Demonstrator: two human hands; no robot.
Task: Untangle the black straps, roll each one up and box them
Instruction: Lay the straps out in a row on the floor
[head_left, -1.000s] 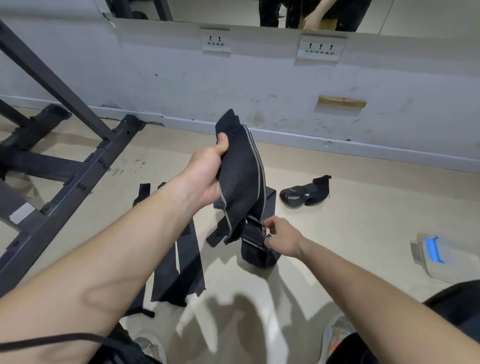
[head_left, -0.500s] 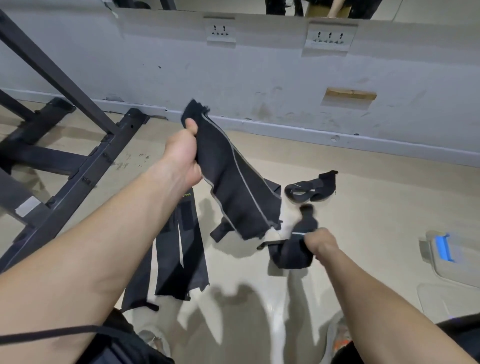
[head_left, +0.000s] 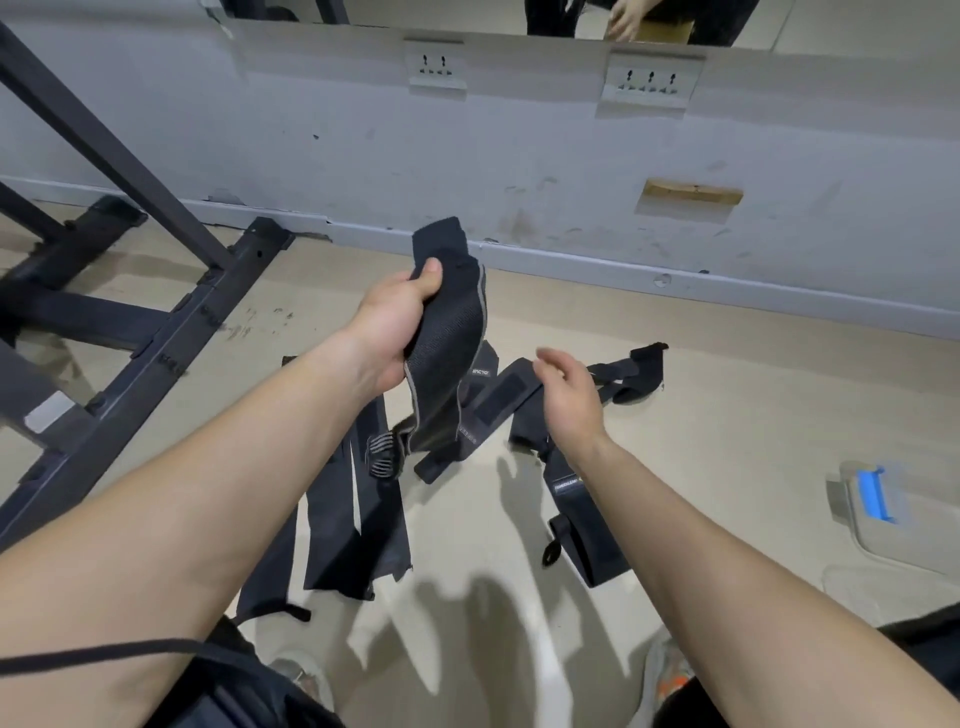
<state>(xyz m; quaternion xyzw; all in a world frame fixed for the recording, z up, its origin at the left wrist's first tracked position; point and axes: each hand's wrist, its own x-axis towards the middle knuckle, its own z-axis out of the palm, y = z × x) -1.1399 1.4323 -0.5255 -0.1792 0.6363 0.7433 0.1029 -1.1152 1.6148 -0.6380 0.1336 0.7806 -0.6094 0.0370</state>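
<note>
My left hand (head_left: 396, 326) grips the upper end of a wide black strap with grey edging (head_left: 448, 338), which hangs down toward the floor. My right hand (head_left: 567, 391) hovers just to its right, fingers apart, holding nothing. Under my right forearm lies a long black strap with a patch and a small loop (head_left: 582, 530). Flat black straps (head_left: 358, 525) lie on the floor below my left forearm. A crumpled black strap (head_left: 636, 371) rests farther right.
A black metal frame (head_left: 156, 332) stands on the floor at left. The grey wall (head_left: 519, 156) with sockets runs across the back. A grey case with a blue clasp (head_left: 878, 499) sits at the right edge. My shoes show at the bottom.
My right hand has let go of the strap it held; that strap now lies stretched on the floor. My left hand has moved right with the wide strap.
</note>
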